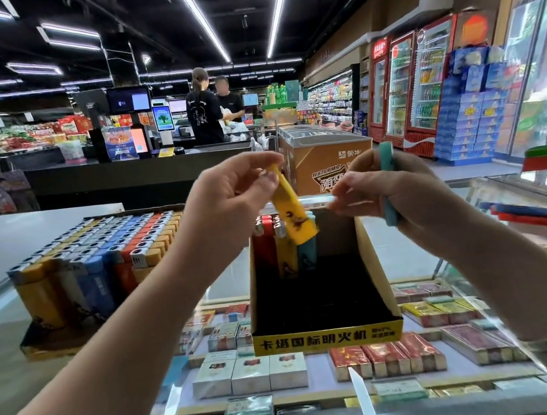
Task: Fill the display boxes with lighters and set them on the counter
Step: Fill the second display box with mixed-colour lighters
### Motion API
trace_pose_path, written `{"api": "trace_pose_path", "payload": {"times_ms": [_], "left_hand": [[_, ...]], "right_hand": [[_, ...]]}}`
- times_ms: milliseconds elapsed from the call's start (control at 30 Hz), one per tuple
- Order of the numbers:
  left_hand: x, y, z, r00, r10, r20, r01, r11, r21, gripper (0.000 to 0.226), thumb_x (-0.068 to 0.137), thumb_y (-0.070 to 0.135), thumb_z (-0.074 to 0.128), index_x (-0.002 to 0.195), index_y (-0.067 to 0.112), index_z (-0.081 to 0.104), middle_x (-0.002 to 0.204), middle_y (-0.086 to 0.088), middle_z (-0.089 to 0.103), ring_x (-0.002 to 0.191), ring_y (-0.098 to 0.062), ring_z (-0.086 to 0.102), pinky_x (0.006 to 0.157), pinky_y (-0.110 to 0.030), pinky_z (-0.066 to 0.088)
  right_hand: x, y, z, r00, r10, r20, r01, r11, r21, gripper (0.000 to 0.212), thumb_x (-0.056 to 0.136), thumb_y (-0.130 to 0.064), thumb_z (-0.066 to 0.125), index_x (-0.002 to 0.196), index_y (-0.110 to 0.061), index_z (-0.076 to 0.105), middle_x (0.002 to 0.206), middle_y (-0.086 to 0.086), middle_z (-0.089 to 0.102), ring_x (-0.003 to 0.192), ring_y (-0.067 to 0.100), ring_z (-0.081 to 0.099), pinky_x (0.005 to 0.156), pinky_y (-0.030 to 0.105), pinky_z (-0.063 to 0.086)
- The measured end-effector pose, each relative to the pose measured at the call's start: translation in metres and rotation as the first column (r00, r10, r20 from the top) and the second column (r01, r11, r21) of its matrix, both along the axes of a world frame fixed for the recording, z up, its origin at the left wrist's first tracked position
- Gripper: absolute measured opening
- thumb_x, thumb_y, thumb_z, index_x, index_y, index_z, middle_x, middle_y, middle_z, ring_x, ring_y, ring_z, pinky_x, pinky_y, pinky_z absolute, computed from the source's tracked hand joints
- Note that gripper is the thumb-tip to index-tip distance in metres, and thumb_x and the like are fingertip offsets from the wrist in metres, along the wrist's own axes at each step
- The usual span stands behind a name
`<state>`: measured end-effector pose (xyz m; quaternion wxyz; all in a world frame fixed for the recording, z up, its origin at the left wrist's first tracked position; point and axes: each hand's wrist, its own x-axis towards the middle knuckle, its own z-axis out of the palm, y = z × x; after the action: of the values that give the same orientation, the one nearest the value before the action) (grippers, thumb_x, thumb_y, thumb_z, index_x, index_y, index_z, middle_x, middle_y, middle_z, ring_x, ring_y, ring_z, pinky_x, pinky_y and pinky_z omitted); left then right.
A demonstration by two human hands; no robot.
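A yellow-and-black cardboard display box (327, 337) stands on the glass counter in front of me, mostly hollow, with three lighters (red, yellow, teal) (282, 247) upright in its back left corner. My left hand (229, 195) pinches a yellow lighter (294, 210) by its top, tilted, its lower end over the back row of the box. My right hand (394, 189) grips a teal lighter (389, 186) against the palm, held above the box's right wall. A full display box of several lighters (99, 259) sits to the left on the counter.
The glass counter (15, 359) shows cigarette packs (251, 374) under its top. Loose red and blue lighters (528, 214) lie at the right. An orange freezer chest (325, 163) stands beyond the counter; two people stand at the checkout (212, 111) far behind.
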<state>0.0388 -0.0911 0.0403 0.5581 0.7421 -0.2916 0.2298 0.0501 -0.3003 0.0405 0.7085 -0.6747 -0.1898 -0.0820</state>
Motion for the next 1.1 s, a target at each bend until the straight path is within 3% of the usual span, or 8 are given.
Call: {"api": "trace_pose_path", "payload": {"times_ms": [67, 233, 333, 433, 533, 700, 967, 1100], "left_hand": [[0.002, 0.005, -0.001, 1.0, 0.021, 0.012, -0.022, 0.995, 0.099, 0.026, 0.089, 0.01, 0.057, 0.098, 0.033, 0.065, 0.078, -0.001, 0.069, 0.079, -0.038, 0.061, 0.07, -0.051, 0.054], [-0.001, 0.005, -0.002, 0.997, -0.021, 0.075, -0.025, 0.829, 0.559, 0.029, 0.084, 0.012, 0.064, 0.105, 0.031, 0.065, 0.089, 0.019, 0.061, 0.082, -0.001, 0.06, 0.069, -0.011, 0.05], [0.0, 0.009, 0.002, 0.997, -0.012, 0.079, -0.034, 0.826, 0.562, 0.023, 0.08, 0.012, 0.069, 0.098, 0.027, 0.071, 0.089, 0.017, 0.059, 0.08, -0.002, 0.057, 0.069, -0.015, 0.05], [0.001, 0.01, 0.001, 0.994, 0.015, 0.105, -0.073, 0.816, 0.573, 0.021, 0.079, 0.015, 0.07, 0.095, 0.029, 0.072, 0.089, 0.016, 0.059, 0.077, -0.004, 0.058, 0.072, -0.025, 0.054], [0.002, 0.009, 0.0, 0.99, 0.05, 0.135, -0.12, 0.807, 0.579, 0.022, 0.078, 0.017, 0.071, 0.097, 0.028, 0.07, 0.088, 0.019, 0.058, 0.076, -0.003, 0.059, 0.072, -0.021, 0.052], [0.001, 0.006, -0.001, 0.975, 0.102, 0.198, -0.201, 0.783, 0.588, 0.017, 0.077, 0.021, 0.072, 0.088, 0.031, 0.064, 0.089, 0.023, 0.056, 0.078, -0.001, 0.059, 0.073, -0.016, 0.051], [0.003, 0.008, -0.001, 0.957, 0.089, 0.276, -0.243, 0.768, 0.593, 0.014, 0.077, 0.018, 0.073, 0.09, 0.024, 0.073, 0.085, 0.02, 0.057, 0.074, -0.005, 0.057, 0.07, -0.032, 0.053], [0.004, 0.006, -0.002, 0.949, 0.1, 0.299, -0.269, 0.755, 0.599, 0.014, 0.076, 0.019, 0.074, 0.089, 0.026, 0.072, 0.081, 0.025, 0.051, 0.074, 0.004, 0.052, 0.065, -0.022, 0.047]], "right_hand": [[0.001, 0.001, -0.001, 0.989, -0.12, 0.081, 0.127, 0.988, -0.093, 0.011, 0.088, -0.001, 0.054, 0.081, -0.007, 0.06, 0.089, 0.018, 0.062, 0.086, 0.025, 0.062, 0.08, 0.034, 0.05], [0.008, 0.002, -0.012, 0.981, -0.19, -0.036, 0.163, 0.915, -0.369, 0.012, 0.088, -0.002, 0.055, 0.094, -0.01, 0.062, 0.106, 0.016, 0.06, 0.099, 0.024, 0.056, 0.087, 0.036, 0.045], [0.009, 0.004, -0.016, 0.981, -0.131, -0.14, 0.058, 0.899, -0.435, 0.021, 0.085, 0.004, 0.052, 0.097, -0.011, 0.06, 0.101, 0.013, 0.06, 0.089, 0.018, 0.057, 0.07, 0.027, 0.043], [0.011, 0.005, -0.018, 0.981, -0.147, -0.131, 0.056, 0.845, -0.532, 0.025, 0.083, 0.008, 0.05, 0.103, -0.005, 0.056, 0.1, 0.019, 0.056, 0.092, 0.026, 0.054, 0.077, 0.036, 0.044], [0.012, 0.006, -0.018, 0.981, -0.155, -0.12, 0.063, 0.829, -0.556, 0.026, 0.082, 0.009, 0.049, 0.101, -0.007, 0.055, 0.1, 0.019, 0.054, 0.094, 0.028, 0.052, 0.081, 0.042, 0.043], [0.011, 0.005, -0.019, 0.981, -0.156, -0.118, 0.066, 0.831, -0.552, 0.029, 0.081, 0.011, 0.048, 0.106, -0.002, 0.054, 0.098, 0.018, 0.053, 0.091, 0.027, 0.051, 0.077, 0.039, 0.042], [0.012, 0.004, -0.019, 0.984, -0.124, -0.126, 0.032, 0.827, -0.561, 0.027, 0.081, 0.009, 0.049, 0.097, -0.012, 0.054, 0.097, 0.016, 0.053, 0.092, 0.028, 0.051, 0.077, 0.041, 0.042], [0.014, 0.004, -0.02, 0.983, -0.12, -0.141, 0.021, 0.829, -0.559, 0.027, 0.081, 0.008, 0.049, 0.095, -0.015, 0.054, 0.099, 0.016, 0.053, 0.092, 0.027, 0.051, 0.078, 0.041, 0.042]]}}
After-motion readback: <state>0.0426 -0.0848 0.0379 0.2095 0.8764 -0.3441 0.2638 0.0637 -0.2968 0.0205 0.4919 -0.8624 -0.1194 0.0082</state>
